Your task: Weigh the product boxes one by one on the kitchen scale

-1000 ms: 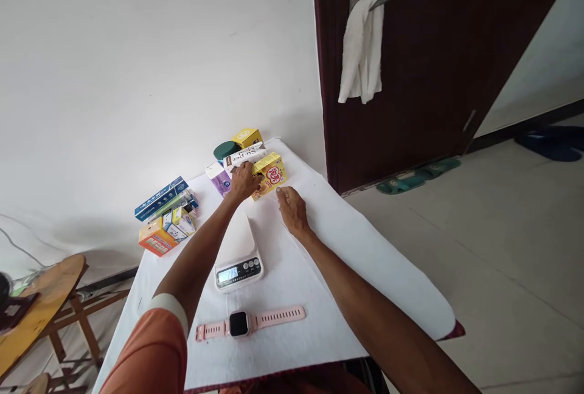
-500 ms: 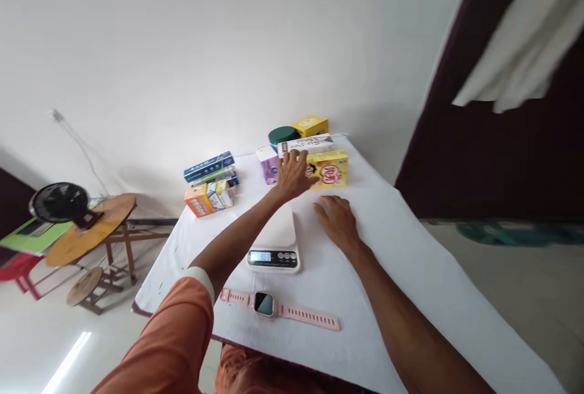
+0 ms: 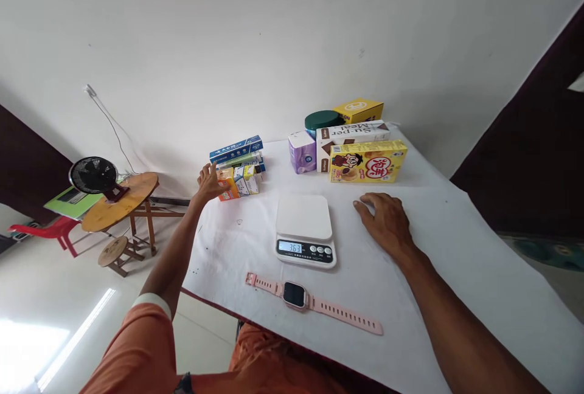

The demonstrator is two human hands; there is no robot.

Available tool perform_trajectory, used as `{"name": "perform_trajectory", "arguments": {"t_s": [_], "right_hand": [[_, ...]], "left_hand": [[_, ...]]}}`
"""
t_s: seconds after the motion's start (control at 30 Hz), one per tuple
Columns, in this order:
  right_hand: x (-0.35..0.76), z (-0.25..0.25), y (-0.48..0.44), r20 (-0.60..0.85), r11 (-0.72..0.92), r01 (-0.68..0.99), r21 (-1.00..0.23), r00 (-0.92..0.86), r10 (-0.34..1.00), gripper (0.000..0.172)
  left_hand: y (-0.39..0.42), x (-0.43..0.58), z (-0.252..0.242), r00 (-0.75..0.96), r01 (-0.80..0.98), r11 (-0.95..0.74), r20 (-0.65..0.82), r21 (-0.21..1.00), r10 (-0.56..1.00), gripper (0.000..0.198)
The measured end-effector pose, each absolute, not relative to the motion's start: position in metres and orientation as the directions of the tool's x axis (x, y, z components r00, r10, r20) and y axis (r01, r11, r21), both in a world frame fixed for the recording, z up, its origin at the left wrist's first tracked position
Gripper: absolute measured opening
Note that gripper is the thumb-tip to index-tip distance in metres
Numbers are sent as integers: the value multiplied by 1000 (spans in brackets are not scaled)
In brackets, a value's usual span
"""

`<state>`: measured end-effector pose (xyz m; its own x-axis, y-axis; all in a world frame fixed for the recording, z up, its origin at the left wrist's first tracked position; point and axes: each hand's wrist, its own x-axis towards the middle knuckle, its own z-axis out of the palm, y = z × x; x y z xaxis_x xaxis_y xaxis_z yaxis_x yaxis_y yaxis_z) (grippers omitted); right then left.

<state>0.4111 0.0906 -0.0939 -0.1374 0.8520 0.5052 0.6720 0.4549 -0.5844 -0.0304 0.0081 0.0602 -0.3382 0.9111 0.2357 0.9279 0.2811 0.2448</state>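
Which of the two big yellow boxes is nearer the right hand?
The front yellow box, with the cartoon, standing before the white box. The other yellow box is at the back, beside the green lid.

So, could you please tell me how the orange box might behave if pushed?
The orange box is probably stiff, given its flat faces. Those faces should keep it from rolling. Nudged right, it might shift the small white box alongside.
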Motion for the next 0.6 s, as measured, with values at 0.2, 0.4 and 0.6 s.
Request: {"name": "perform_trajectory", "arguments": {"t_s": [0.2, 0.4, 0.6], "right_hand": [[413, -98, 92, 517, 443, 664, -602, -99, 850, 30], [414, -96, 92, 531, 466, 640, -611, -106, 841, 22], [410, -90, 91, 526, 454, 639, -621, -89, 846, 17]], "left_hand": [[15, -51, 50, -272, 936, 225, 151, 269, 950, 81], [-9, -50, 59, -317, 931, 269, 181, 247, 931, 62], [-57, -36, 64, -455, 848, 358, 190, 390, 870, 56]]}}
